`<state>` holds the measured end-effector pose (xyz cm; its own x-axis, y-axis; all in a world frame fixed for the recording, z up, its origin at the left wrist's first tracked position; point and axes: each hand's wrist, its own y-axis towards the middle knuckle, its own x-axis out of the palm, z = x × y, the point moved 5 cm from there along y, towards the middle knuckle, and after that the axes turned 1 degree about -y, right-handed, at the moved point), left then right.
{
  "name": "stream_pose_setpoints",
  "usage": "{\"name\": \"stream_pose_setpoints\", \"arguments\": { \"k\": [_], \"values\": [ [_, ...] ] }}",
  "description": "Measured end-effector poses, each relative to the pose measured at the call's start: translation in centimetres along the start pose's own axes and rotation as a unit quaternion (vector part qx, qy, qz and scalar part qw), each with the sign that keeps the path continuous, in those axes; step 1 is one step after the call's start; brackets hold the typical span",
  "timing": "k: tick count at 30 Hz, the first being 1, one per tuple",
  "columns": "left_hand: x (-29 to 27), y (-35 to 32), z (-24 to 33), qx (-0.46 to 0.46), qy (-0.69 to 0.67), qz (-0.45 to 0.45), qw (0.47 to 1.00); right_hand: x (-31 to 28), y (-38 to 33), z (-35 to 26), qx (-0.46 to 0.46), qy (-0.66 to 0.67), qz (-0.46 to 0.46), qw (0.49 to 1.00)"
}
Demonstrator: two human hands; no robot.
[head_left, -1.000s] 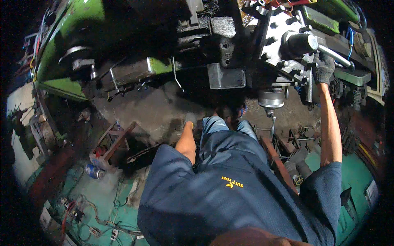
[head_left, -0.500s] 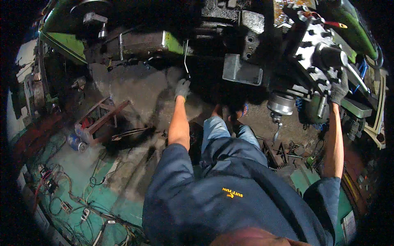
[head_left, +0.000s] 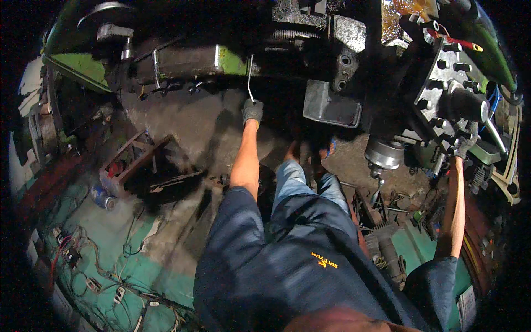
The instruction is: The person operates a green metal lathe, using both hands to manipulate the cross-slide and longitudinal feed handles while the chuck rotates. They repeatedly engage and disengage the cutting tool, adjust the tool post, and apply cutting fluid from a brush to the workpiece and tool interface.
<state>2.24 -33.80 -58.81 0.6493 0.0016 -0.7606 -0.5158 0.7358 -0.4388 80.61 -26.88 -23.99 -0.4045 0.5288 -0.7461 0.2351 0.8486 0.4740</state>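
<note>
My left hand (head_left: 253,112), in a grey work glove, is closed around the lower end of a thin bent metal lever (head_left: 250,77) that hangs from the machine's front. At the right, my gloved right hand (head_left: 466,145) is at the lower edge of a metal control block (head_left: 442,94) studded with dark knobs. Its fingers look curled on a part there that I cannot make out. A large dark cylindrical hub (head_left: 467,103) with a metal handle (head_left: 496,135) sticks out of the block just above that hand.
A grey metal tray (head_left: 332,110) juts from the machine between my hands. Below it to the right is a round metal handwheel (head_left: 384,154). A rusty frame (head_left: 138,160), a can (head_left: 103,197) and tangled cables (head_left: 119,279) lie on the floor at the left.
My left hand has moved up slightly and now grips the lever's end, where before it was just below it. My right hand has shifted a little lower in the picture; the view has swung slightly.
</note>
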Motion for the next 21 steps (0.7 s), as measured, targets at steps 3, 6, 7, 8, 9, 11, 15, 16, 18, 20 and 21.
{"name": "stream_pose_setpoints", "arguments": {
  "k": [3,6,7,8,9,11,15,16,18,20,21],
  "values": [
    [-3.8,-2.3,5.8,-0.091,-0.069,-0.058,0.992,-1.0,-1.1,1.0,0.01,-0.004,0.009,1.0],
    [-2.2,-1.7,3.0,-0.055,-0.058,0.004,0.997,-1.0,-0.8,1.2,0.012,0.002,0.006,1.0],
    [-0.1,0.1,0.2,-0.092,0.04,0.031,0.994,-0.6,-0.6,0.9,0.013,0.013,0.007,1.0],
    [0.9,-0.2,1.1,-0.048,0.024,0.0,0.999,-0.7,-0.3,1.3,0.011,0.01,0.007,1.0],
    [0.9,-1.1,2.6,0.0,0.012,-0.024,1.0,-0.6,-0.5,1.3,0.014,0.012,0.011,1.0],
    [0.7,-1.9,2.8,0.002,-0.035,-0.009,0.999,-1.1,-0.8,1.6,0.019,0.012,0.012,1.0],
    [-2.1,-1.0,2.1,-0.04,-0.082,0.001,0.996,-0.9,-0.7,2.4,0.023,0.017,0.015,0.999],
    [-2.8,-1.0,2.6,-0.05,-0.046,-0.032,0.997,-0.8,-0.8,2.6,0.024,0.02,0.015,0.999],
    [-2.0,-0.3,1.8,-0.055,-0.022,-0.045,0.997,-1.0,-1.0,2.9,0.025,0.022,0.017,0.999],
    [1.1,1.7,-3.3,-0.046,-0.034,0.003,0.998,-0.6,-0.8,3.1,0.032,0.037,0.019,0.999],
    [1.4,1.4,-2.1,-0.027,-0.029,-0.02,0.999,-0.5,-1.0,3.4,0.033,0.037,0.02,0.999]
  ]
}}
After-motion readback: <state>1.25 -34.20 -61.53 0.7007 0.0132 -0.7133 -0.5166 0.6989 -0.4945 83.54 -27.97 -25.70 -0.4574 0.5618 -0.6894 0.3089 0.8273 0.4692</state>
